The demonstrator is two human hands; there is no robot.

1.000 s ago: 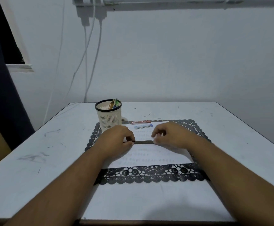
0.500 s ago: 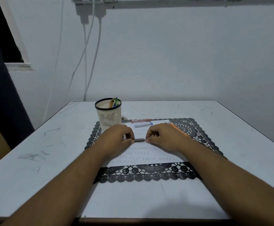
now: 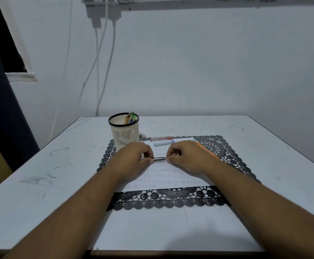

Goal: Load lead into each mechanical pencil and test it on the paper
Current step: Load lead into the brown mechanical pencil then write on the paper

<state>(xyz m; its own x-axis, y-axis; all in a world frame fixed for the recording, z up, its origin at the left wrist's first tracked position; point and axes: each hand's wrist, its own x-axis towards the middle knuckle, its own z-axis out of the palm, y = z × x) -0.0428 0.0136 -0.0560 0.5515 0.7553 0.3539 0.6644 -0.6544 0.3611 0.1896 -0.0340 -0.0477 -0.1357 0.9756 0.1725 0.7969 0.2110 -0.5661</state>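
A thin dark mechanical pencil is held level just above the paper, center of frame, w/ only a short silvery stretch showing btwn the two hands. Left hand pinches its left end, thumb & forefinger clamped; right hand pinches the right end the same way, other fingers curled in. Both forearms reach in from the bottom corners. Paper bears faint rows of marks & lies on a black lace placemat. Upper left of the mat: cream mesh pen cup w/ black rim, holding a few pens/pencils, orange, green & blue tops. Behind the hands, a red lead case & a blue-white lead case. An orange pencil lies beside the right hand. White scuffed table.
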